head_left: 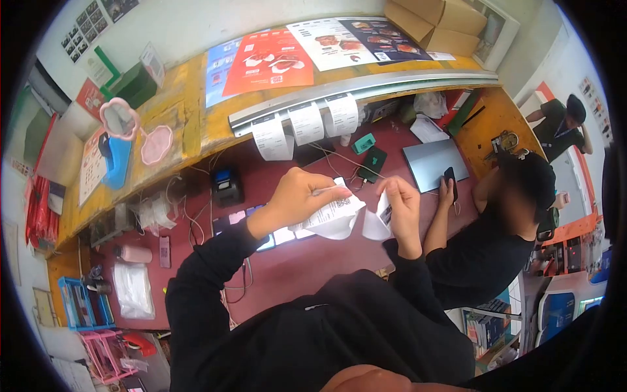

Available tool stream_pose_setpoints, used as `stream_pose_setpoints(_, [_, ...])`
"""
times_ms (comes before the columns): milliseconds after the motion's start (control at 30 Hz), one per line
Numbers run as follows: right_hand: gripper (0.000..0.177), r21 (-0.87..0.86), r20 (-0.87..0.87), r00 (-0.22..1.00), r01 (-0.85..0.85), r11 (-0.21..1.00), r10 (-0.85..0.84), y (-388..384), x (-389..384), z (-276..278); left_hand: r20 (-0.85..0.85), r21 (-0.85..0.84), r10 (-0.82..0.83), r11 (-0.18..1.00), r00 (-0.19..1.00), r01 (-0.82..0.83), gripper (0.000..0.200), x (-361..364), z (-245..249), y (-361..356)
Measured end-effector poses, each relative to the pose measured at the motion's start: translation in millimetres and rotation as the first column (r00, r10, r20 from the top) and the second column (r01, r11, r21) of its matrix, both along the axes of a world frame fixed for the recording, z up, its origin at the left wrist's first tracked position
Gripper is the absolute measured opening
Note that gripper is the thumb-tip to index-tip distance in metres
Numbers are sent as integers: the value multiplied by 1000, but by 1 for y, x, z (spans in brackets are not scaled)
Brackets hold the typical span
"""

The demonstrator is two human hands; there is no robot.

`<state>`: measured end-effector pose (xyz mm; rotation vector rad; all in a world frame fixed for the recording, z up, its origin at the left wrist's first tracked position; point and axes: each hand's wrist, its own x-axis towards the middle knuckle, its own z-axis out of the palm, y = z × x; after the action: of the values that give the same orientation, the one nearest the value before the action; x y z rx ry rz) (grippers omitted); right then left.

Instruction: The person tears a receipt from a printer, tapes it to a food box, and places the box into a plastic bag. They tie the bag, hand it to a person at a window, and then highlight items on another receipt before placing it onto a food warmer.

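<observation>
My left hand (302,195) grips a bunch of white printed receipts (333,219), one of them with a QR code, and their ends curl below my fingers. To its right, my right hand (401,208) is closed in a pinch on a smaller curled paper slip (377,224) with dark print. A narrow gap separates the slip from the bunch. Both hands are held over the dark red desk (287,277). Behind them, more printed receipts (305,124) hang from a metal rail (392,83) along the shelf edge.
At my right a person (496,228) in black holds a phone (449,183). A grey laptop (434,163), a green power bank-like block (372,163) and cables lie on the desk. A black printer-like device (227,188) stands left, near a plastic-wrapped white pack (133,292) and blue rack (85,304).
</observation>
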<state>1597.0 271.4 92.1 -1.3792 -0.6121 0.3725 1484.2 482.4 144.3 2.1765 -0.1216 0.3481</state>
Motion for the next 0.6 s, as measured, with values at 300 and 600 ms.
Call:
stream_pose_setpoints(300, [28,-162,283,908,362,918,-308,-20,44,-2,-355,338,118,941,927,9,38,6,-14,43])
stream_pose_setpoints(600, [33,-503,572,676,-157,850,464,42,34,32,-80,404,143,909,987,-99,28,6,-2,13])
